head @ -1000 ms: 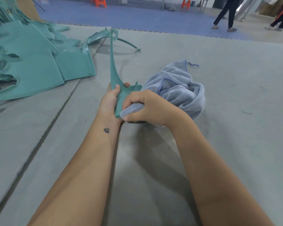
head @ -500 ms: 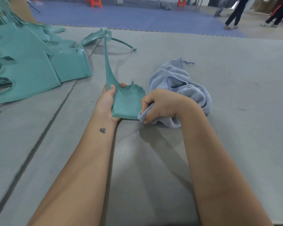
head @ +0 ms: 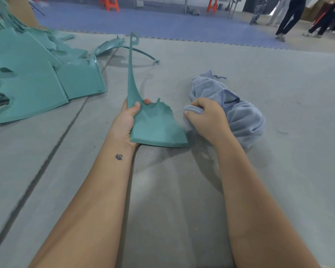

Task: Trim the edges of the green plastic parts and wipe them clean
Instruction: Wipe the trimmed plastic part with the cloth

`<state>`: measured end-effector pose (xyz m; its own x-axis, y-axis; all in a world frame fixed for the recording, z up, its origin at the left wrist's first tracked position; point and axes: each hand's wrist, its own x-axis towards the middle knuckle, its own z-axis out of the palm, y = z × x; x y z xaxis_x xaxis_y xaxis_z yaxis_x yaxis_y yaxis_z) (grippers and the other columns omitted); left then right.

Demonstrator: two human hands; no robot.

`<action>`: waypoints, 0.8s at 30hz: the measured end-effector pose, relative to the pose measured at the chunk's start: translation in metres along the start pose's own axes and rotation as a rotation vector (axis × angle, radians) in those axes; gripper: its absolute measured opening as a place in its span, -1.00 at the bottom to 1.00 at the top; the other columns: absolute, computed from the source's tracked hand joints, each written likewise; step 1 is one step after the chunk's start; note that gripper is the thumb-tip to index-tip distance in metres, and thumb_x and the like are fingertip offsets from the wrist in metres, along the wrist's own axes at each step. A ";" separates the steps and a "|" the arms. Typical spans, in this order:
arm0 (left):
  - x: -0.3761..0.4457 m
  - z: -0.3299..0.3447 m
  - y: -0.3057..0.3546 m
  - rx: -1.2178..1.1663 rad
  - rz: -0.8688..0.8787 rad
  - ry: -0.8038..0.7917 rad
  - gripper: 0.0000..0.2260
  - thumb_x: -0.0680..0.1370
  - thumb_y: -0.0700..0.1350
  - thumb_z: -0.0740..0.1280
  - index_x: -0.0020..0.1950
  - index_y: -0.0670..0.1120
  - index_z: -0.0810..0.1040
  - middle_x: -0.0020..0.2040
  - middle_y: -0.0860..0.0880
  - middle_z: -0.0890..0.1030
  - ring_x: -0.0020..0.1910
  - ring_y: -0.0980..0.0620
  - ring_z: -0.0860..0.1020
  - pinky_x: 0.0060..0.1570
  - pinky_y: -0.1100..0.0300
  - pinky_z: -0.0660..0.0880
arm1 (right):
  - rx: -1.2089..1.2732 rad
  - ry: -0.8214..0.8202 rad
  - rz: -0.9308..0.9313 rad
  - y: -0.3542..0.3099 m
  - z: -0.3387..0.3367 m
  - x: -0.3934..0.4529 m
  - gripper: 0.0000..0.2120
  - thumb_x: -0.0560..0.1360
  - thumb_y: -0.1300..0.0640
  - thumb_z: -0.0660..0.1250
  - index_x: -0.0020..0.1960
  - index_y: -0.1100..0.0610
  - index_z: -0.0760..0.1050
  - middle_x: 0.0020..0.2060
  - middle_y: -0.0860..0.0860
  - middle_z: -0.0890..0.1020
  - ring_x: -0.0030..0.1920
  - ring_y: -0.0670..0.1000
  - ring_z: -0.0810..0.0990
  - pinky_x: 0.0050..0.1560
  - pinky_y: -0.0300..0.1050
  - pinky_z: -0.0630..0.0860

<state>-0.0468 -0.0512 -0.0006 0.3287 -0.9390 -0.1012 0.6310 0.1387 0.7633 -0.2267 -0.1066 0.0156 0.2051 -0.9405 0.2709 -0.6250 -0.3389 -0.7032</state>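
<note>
Your left hand (head: 127, 118) grips the green part (head: 155, 126) upright on the grey mat (head: 278, 171), face turned up for wiping. Your right hand (head: 205, 117) clutches the bunched blue cloth (head: 242, 117) just beside it, off the surface. Remaining green parts (head: 37, 84) stacked at left.

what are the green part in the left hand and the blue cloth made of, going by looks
Green part: looks like rigid moulded plastic with a matte teal finish; its thin spike stands up unsupported and the edges are crisp.
Blue cloth: seems a soft, fuzzy fabric, perhaps microfibre; it bunches into loose folds and has a stitched darker hem.
</note>
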 end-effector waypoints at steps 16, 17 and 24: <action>-0.003 0.005 -0.001 0.133 0.036 -0.064 -0.76 0.63 -0.34 0.13 0.22 -0.09 0.40 -0.08 -0.02 0.63 -0.19 -0.03 0.66 -0.26 0.07 0.63 | -0.268 -0.298 -0.105 -0.028 0.003 0.001 -0.86 0.41 0.26 0.24 -0.32 0.25 0.44 -0.42 0.09 0.38 -0.32 0.05 0.30 -0.36 -0.08 0.29; -0.003 0.004 -0.001 0.136 0.023 -0.060 -0.77 0.63 -0.34 0.13 0.21 -0.09 0.41 -0.07 -0.02 0.63 -0.18 -0.04 0.66 -0.24 0.05 0.63 | -0.281 -0.372 -0.107 -0.029 -0.005 0.002 -0.87 0.39 0.24 0.28 -0.31 0.27 0.47 -0.42 0.11 0.39 -0.32 0.03 0.31 -0.34 -0.09 0.31; -0.001 0.003 -0.001 0.162 -0.019 -0.067 -0.80 0.63 -0.31 0.14 0.09 -0.07 0.48 -0.11 0.01 0.68 -0.16 -0.02 0.68 -0.23 0.07 0.63 | -0.327 -0.691 -0.063 -0.038 -0.033 -0.001 -0.88 0.37 0.11 0.51 -0.28 -0.06 0.61 -0.35 -0.10 0.63 -0.22 -0.07 0.57 -0.14 -0.12 0.50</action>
<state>-0.0502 -0.0514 0.0003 0.2670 -0.9605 -0.0784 0.5132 0.0729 0.8551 -0.2285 -0.0923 0.0639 0.6048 -0.7579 -0.2445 -0.7655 -0.4685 -0.4410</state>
